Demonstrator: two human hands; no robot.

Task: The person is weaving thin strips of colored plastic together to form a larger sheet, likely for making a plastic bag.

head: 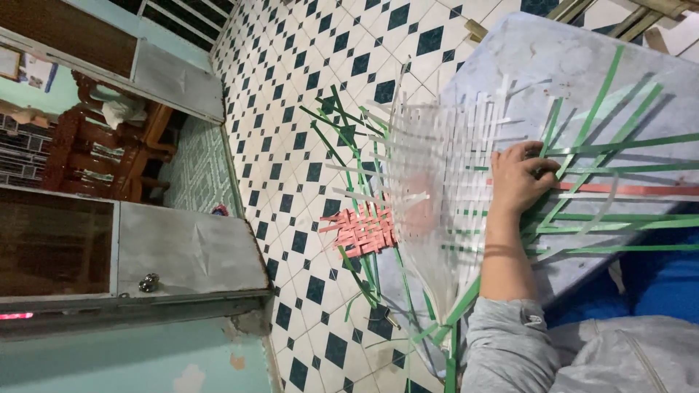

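My left hand rests on a grey-blue table top, at the edge of a half-woven mat of translucent white strips. Its fingers are curled and pinch the green strips where they run out of the weave. A single red strip lies among the green ones, just beside the fingertips. A grey sleeve covers the forearm. The mat's free end hangs over the table edge towards the floor. My right hand is out of view.
A small pink woven piece and loose green strips lie on the white and dark-diamond tiled floor. Metal door panels and a wooden chair stand beyond. My blue-clad legs are under the table.
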